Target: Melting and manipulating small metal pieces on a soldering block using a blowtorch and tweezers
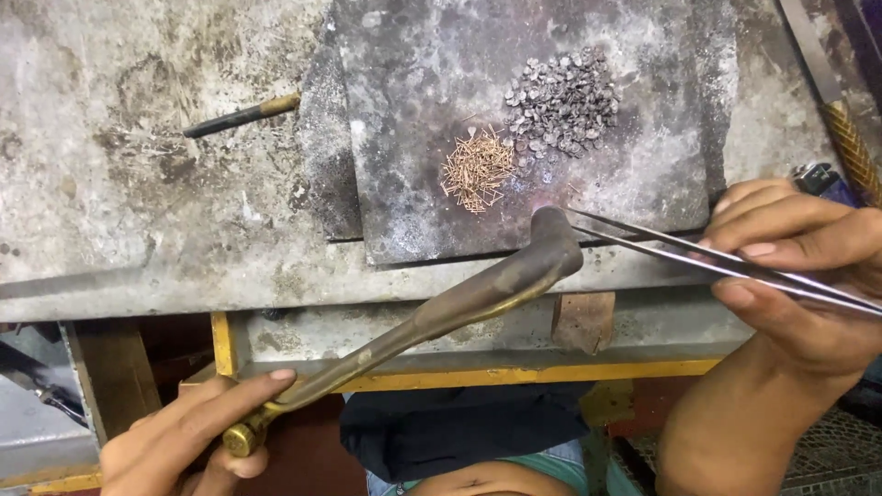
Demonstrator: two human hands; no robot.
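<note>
My left hand (188,441) grips the brass end of a long torch (459,303) whose dark curved nozzle points down at the near edge of a dark soldering slab (413,119). My right hand (799,276) holds thin steel tweezers (661,250), their tips reaching in beside the nozzle; a small pale glow shows there. What the tips pinch is hidden by the nozzle. On the slab lie a small heap of short copper-coloured wire bits (476,170) and a heap of several small grey metal pieces (560,103).
The slab rests on a worn grey workbench (138,184). A dark rod with a brass tip (241,116) lies at the upper left. A lighter (818,177) and a woven-handled tool (850,147) sit at the right edge. A yellow frame bar (478,377) runs below.
</note>
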